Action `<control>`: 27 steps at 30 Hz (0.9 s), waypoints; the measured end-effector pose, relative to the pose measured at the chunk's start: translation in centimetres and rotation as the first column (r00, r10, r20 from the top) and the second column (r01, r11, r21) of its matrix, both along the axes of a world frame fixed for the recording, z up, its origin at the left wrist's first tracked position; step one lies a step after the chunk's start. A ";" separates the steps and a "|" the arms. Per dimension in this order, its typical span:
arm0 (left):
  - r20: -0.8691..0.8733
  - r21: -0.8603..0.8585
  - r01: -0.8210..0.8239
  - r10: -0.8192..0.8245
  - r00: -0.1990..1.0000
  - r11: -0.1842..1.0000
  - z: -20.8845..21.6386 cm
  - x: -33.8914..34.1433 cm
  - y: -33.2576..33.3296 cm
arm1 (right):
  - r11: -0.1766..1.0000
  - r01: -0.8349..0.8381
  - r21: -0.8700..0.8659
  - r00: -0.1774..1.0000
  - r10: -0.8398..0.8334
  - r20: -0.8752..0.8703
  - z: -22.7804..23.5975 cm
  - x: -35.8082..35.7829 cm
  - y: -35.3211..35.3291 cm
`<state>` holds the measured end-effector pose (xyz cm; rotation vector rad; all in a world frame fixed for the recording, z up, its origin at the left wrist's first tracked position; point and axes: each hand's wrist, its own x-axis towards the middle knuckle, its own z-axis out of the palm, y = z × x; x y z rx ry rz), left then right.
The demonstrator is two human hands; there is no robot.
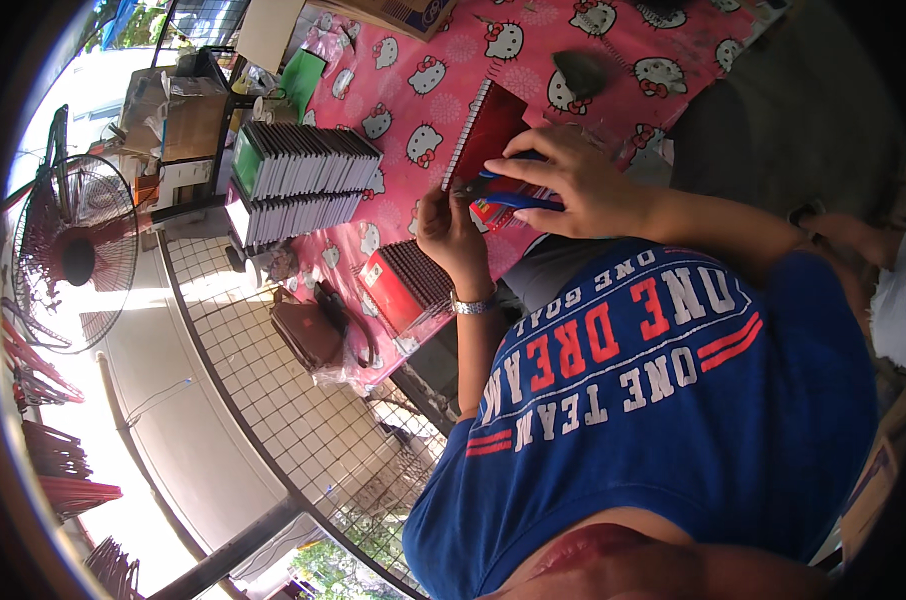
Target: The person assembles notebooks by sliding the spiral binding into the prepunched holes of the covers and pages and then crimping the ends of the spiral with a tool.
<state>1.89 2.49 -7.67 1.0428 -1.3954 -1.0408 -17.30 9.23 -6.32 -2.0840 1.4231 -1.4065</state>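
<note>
A red spiral notebook (496, 122) lies on the pink patterned tablecloth (398, 85), its pale coil running along the left edge. My right hand (588, 185) is closed round the spread blue handles of a pair of pliers (518, 201). The jaws point left and reach the coil's near end. There my left hand (449, 228) is closed, thumb and fingers pinching the notebook's corner by the coil. The exact contact between jaws and wire is too small to make out. More red covers show partly below the pliers, between my hands and my body.
Tall stacks of spiral notebooks (308, 162) stand at the table's left. Nearer me is a pile of red notebooks (408, 283), with a brown bag (308, 328) beside it. A dark object (579, 73) lies beyond my right hand. A fan (76, 255) stands far left.
</note>
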 end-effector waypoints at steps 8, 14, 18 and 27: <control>0.028 -0.027 -0.016 0.016 0.999 1.000 -0.3 0.3 0.4 | 0.998 0.042 -0.056 0.993 -0.048 -0.109 0.9 0.7 0.3; 0.019 -0.053 -0.053 0.054 0.998 0.997 -0.8 0.0 0.4 | 0.998 -0.019 0.057 0.999 0.016 0.042 0.9 0.7 0.4; -0.009 -0.059 -0.051 0.051 0.999 0.997 -0.7 -0.1 0.7 | 0.995 -0.035 0.091 0.996 0.028 0.085 0.5 0.7 0.1; 0.388 -0.633 -0.106 0.433 0.814 0.767 6.0 4.4 -0.3 | 0.888 -0.271 0.372 0.897 0.093 0.432 -0.2 -3.7 -0.4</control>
